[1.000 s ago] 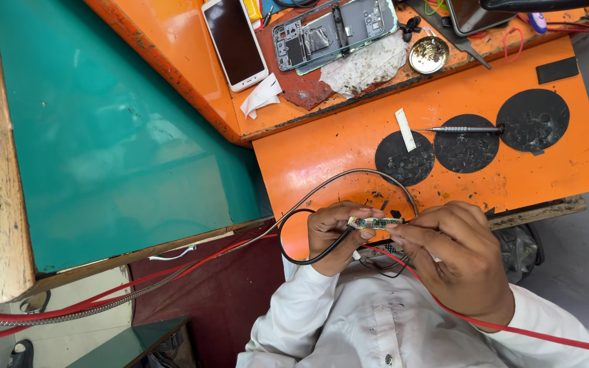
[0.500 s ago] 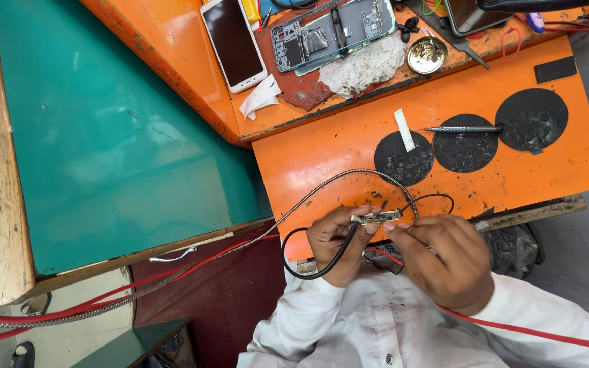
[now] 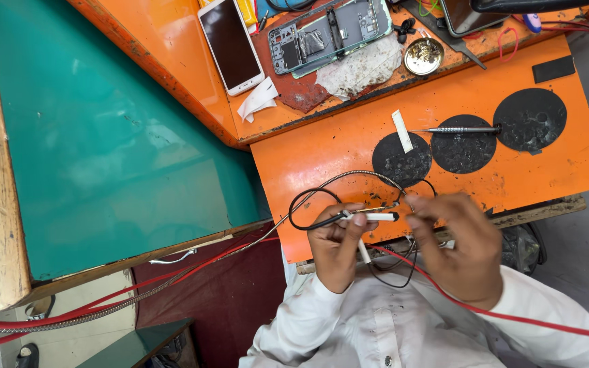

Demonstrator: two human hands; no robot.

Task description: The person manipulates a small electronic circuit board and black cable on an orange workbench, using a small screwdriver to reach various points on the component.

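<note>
White connector [image 3: 376,217] now level — left hand [image 3: 335,249] grips it, right hand [image 3: 455,249] pinching cable, hands shifted lower.

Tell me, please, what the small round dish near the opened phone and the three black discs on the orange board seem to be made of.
Small round dish: probably metal, a brassy, shiny rim with a dirty inside. Black discs: likely rubber or foam sheet, matte, flat, pitted and scuffed. The look leaves both open.

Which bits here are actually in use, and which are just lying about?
In use:
left hand
right hand
small white plug piece
black cable

Lying about:
white phone
opened phone
screwdriver
round metal dish
</note>
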